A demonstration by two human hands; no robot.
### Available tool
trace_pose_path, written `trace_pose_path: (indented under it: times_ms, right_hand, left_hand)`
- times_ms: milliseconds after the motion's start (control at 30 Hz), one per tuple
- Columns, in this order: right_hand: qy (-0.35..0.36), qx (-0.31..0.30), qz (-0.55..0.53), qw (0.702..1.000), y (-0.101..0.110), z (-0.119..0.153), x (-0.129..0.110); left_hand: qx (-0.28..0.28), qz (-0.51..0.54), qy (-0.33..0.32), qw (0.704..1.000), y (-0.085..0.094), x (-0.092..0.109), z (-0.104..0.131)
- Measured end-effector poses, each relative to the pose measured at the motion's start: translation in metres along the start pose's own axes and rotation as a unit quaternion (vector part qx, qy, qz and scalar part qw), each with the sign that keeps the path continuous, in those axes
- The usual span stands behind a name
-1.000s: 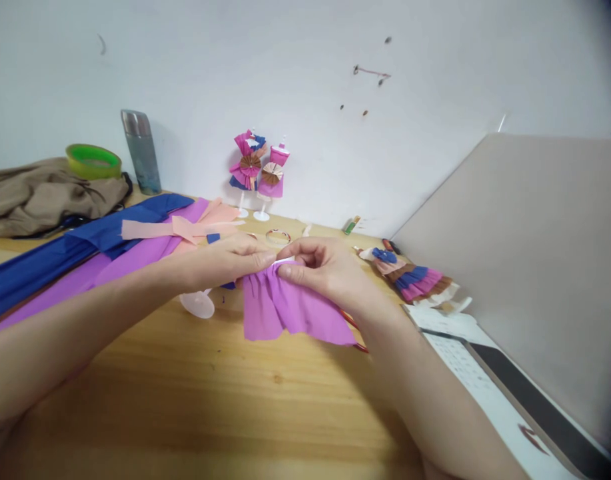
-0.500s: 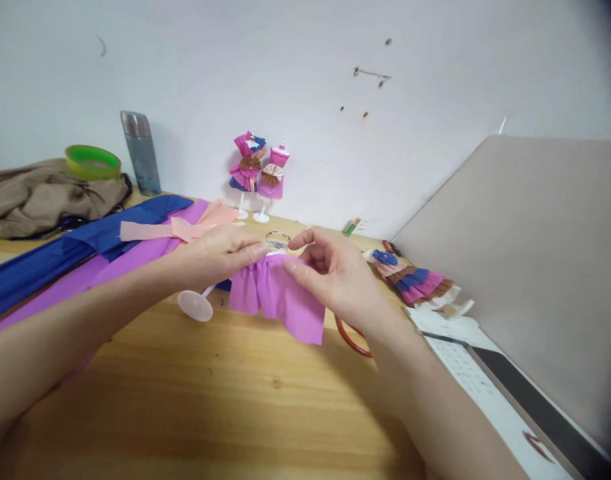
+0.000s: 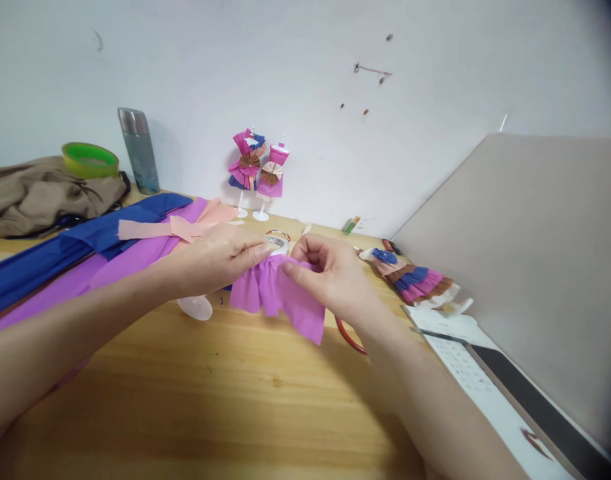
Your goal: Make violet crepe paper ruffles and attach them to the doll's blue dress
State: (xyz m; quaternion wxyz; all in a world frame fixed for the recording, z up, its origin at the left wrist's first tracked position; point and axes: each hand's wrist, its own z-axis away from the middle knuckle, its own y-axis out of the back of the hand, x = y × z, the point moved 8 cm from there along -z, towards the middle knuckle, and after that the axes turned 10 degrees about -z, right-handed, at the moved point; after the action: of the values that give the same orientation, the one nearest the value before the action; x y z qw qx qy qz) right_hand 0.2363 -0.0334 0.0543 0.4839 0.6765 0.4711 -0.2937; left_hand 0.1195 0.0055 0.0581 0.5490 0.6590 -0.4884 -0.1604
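A strip of purple crepe paper (image 3: 300,303) hangs in gathered folds between my hands above the table. My left hand (image 3: 222,257) is closed, its thumb pressing the gathered top edge at the paper's left end. Below that hand shows a round white stand base (image 3: 195,307); what it joins to is hidden behind the hand. My right hand (image 3: 330,270) pinches the upper edge of the strip further right, between thumb and curled fingers. Just behind the fingers lies a roll of tape (image 3: 279,241), partly covered.
Two small dressed mannequins (image 3: 250,163) stand against the wall. Blue crepe paper (image 3: 85,243) and peach strips (image 3: 185,227) lie left, near a flask (image 3: 139,153). At right are a ruffled doll dress (image 3: 410,277), a laptop (image 3: 460,360) and a red scissors handle (image 3: 349,337).
My right fingers have closed from a looser, more open curl into a pinch on the paper's top edge. My left hand stays nearly in place.
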Motion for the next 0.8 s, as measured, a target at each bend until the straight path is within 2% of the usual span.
trace_pose_path:
  times_ms: [133,267,500,667,800]
  right_hand:
    - [0.031,-0.012,-0.007,0.999,-0.0045,0.004,-0.0043]
    - [0.048,0.019,0.02,0.998,-0.0001,0.0047,-0.007]
    - [0.052,-0.002,-0.011,0.999,-0.0044,0.0045,-0.0086]
    - [0.041,0.015,-0.012,0.999,-0.002,0.0048,-0.0057]
    - [0.036,0.002,-0.03,0.999,-0.0051,0.0053,-0.0049]
  left_hand:
    - [0.0,-0.007,0.001,1.0,-0.0007,-0.0001,0.0011]
    - [0.008,-0.007,-0.004,1.0,0.0003,0.001,0.0019]
    - [0.019,-0.01,0.002,1.0,0.0029,0.0024,0.0019]
    - [0.017,-0.012,0.002,1.0,0.0028,0.003,0.0017]
    - [0.02,-0.012,0.0,1.0,0.0026,0.0029,0.0014]
